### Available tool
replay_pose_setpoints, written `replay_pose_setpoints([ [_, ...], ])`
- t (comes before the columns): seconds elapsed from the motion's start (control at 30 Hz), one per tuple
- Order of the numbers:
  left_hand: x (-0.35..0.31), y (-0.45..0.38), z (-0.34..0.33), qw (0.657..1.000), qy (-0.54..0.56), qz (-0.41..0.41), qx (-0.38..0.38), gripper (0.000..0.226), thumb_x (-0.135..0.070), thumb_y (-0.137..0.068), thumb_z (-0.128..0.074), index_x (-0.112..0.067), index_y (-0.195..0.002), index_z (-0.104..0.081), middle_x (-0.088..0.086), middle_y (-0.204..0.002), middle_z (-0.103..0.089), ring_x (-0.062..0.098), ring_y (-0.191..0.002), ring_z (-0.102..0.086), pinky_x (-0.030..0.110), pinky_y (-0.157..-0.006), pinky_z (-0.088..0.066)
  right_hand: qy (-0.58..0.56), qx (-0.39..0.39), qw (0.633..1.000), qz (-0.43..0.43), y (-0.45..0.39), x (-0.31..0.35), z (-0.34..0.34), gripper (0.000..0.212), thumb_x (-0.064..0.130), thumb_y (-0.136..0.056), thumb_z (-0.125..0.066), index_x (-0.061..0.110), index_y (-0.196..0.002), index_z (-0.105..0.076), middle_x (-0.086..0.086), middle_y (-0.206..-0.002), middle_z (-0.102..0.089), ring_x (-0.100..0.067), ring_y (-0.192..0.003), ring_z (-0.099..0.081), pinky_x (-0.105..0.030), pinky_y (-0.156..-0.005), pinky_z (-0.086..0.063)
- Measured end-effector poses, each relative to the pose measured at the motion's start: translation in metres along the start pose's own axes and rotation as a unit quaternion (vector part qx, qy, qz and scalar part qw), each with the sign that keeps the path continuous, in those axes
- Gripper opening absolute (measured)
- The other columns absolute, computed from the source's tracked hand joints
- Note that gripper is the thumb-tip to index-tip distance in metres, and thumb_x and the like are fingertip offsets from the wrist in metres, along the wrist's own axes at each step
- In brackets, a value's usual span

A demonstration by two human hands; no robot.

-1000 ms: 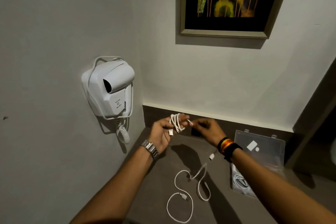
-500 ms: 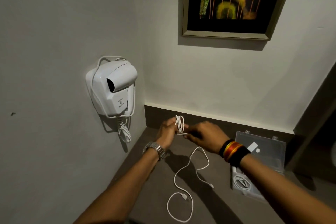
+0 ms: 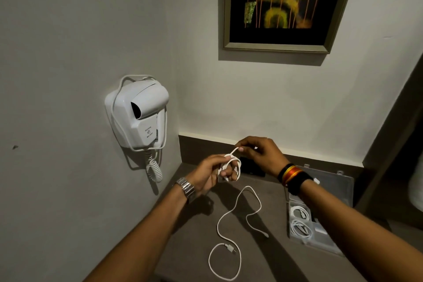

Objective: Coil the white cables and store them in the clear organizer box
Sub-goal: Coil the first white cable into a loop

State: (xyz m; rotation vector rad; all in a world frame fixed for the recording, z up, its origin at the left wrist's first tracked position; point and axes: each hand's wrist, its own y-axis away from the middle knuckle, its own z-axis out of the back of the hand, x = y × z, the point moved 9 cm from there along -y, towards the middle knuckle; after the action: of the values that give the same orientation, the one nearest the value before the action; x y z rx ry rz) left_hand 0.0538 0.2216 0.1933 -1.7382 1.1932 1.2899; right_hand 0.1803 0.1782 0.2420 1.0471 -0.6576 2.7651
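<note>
Two hands on one coiled cable (image 3: 231,168): left hand (image 3: 209,173) fingers closed round its loops, right hand (image 3: 261,153) pinching its end just above. One loose cable (image 3: 238,222) lies below the fingers; two coils (image 3: 299,221) in clear organizer box (image 3: 329,192), right.

A loose cable (image 3: 238,215) lies on the counter (image 3: 196,236), left of the organizer box (image 3: 320,236); two coils (image 3: 299,222) lie inside the box.
</note>
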Motion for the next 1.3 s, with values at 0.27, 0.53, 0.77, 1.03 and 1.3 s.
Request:
replay_pose_setpoints([
  [0.27,0.001,0.009,0.002,0.997,0.072,0.002,-0.034,0.027,-0.012,-0.106,-0.032,-0.004,-0.092,-0.053,0.007,-0.066,-0.034,0.022,-0.072,-0.048,0.029,-0.077,-0.051,-0.119,-0.031,0.990,-0.072,0.010,-0.012,-0.022,0.014,0.021,-0.099,-0.067,0.018,-0.106,-0.078,0.001,-0.099,-0.079,-0.015,-0.091,-0.075,-0.030,-0.078,-0.061],
  [0.53,0.002,0.012,0.013,0.997,0.039,0.001,-0.063,0.028,-0.010,-0.106,-0.032,0.000,-0.095,-0.055,0.007,-0.069,-0.036,0.017,-0.069,-0.037,0.029,-0.075,-0.050,-0.403,0.057,0.897,-0.172,0.024,-0.015,-0.043,0.019,0.011,-0.095,-0.068,0.015,-0.109,-0.080,-0.015,-0.106,-0.080,-0.022,-0.094,-0.077,-0.027,-0.078,-0.062],
  [0.77,0.004,0.006,0.043,0.936,-0.296,-0.029,-0.187,0.024,-0.028,-0.105,-0.040,-0.014,-0.098,-0.059,-0.004,-0.078,-0.058,0.009,-0.071,-0.053,0.031,-0.073,-0.048,-0.376,0.043,0.908,-0.179,0.027,-0.016,-0.047,0.030,-0.007,-0.083,-0.078,0.003,-0.111,-0.075,-0.015,-0.098,-0.081,-0.021,-0.086,-0.078,-0.029,-0.080,-0.065],
  [1.03,-0.005,0.010,0.035,0.750,-0.603,-0.151,-0.227,0.028,-0.041,-0.103,-0.032,-0.018,-0.097,-0.047,0.000,-0.079,-0.058,0.020,-0.062,-0.055,0.033,-0.052,-0.040,-0.325,-0.009,0.925,-0.197,0.031,-0.016,-0.046,0.025,0.002,-0.084,-0.080,-0.003,-0.108,-0.077,-0.028,-0.109,-0.076,-0.025,-0.090,-0.070,-0.033,-0.084,-0.061],
  [1.3,-0.002,0.008,0.036,0.778,-0.576,-0.141,-0.208,0.030,-0.048,-0.103,-0.029,-0.023,-0.097,-0.046,-0.010,-0.065,-0.050,0.008,-0.052,-0.048,0.028,-0.048,-0.034,-0.287,-0.033,0.937,-0.196,0.033,-0.020,-0.045,0.020,0.000,-0.083,-0.080,-0.004,-0.103,-0.078,-0.026,-0.099,-0.078,-0.033,-0.090,-0.075,-0.044,-0.091,-0.062],
])
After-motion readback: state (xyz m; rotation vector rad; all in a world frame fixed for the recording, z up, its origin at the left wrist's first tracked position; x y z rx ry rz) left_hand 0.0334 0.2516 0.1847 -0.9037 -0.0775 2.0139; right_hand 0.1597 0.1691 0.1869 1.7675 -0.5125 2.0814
